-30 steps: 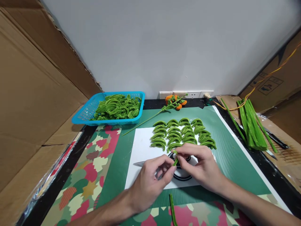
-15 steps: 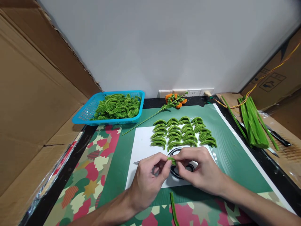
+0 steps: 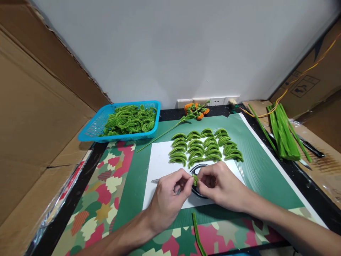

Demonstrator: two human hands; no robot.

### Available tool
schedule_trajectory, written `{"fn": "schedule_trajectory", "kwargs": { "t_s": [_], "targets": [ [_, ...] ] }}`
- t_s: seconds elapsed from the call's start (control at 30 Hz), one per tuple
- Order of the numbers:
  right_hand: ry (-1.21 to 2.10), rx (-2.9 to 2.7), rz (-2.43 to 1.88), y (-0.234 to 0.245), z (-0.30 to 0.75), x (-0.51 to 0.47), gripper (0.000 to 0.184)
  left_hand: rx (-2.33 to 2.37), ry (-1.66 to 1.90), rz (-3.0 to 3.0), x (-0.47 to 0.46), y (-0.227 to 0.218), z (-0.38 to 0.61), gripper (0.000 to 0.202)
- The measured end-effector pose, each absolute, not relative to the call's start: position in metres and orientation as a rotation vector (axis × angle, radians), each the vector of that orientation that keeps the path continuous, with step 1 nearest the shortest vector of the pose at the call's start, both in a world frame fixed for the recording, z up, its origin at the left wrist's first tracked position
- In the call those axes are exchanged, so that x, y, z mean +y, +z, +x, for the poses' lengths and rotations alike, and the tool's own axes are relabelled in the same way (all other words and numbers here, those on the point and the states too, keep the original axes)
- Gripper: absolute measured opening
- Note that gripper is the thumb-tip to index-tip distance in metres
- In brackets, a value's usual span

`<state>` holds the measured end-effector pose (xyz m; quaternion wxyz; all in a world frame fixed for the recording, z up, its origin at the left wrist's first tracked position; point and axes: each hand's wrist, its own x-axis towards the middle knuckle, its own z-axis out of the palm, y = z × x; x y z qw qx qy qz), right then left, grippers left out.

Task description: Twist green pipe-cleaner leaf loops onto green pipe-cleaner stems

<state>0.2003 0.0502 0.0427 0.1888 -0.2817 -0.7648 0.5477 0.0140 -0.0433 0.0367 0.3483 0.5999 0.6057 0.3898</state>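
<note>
My left hand (image 3: pixel 167 201) and my right hand (image 3: pixel 222 188) meet over a white sheet (image 3: pixel 160 167), both pinching one short green pipe-cleaner piece (image 3: pixel 195 179) between thumb and fingertips. Just beyond the hands, several curved green pipe-cleaner leaves (image 3: pixel 205 147) lie in rows on the sheet. A black ring shape (image 3: pixel 198 170) is partly hidden under the hands. A thin metal tool (image 3: pixel 156 180) pokes out left of my left hand.
A blue basket (image 3: pixel 90 129) heaped with green leaves stands at the back left. An orange-flowered stem (image 3: pixel 186 117) lies by the wall sockets. Straight green pipe cleaners (image 3: pixel 283 137) lie at the right. Another green piece (image 3: pixel 197 236) lies near the front edge. Cardboard walls flank both sides.
Both hands have shifted slightly and drawn closer together; the green piece, first held upright, is now bunched short between the fingertips. The view has tilted a little.
</note>
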Motion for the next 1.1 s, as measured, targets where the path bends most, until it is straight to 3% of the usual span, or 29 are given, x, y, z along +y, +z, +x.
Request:
{"fn": "schedule_trajectory", "kwargs": {
  "t_s": [0.33,0.47,0.63,0.87,1.1],
  "targets": [
    [1.439,-2.213,-0.613,0.043,0.203,0.058,0.031,1.504,1.104,1.366,-0.043,0.031,0.009,0.023],
    [1.232,-2.276,-0.526,0.037,0.203,0.056,0.033,1.504,1.124,1.254,-0.044,0.031,0.008,0.024],
    [0.858,-2.229,-0.47,0.026,0.204,0.055,0.019,1.401,1.153,1.146,-0.043,0.031,0.01,0.028],
    [0.219,-2.293,-0.267,0.028,0.207,0.066,0.03,1.422,1.075,1.178,-0.043,0.03,0.008,0.032],
    [0.158,-2.252,-0.265,0.024,0.204,0.072,0.025,1.451,1.004,1.128,-0.041,0.028,0.003,0.043]
  ]
}}
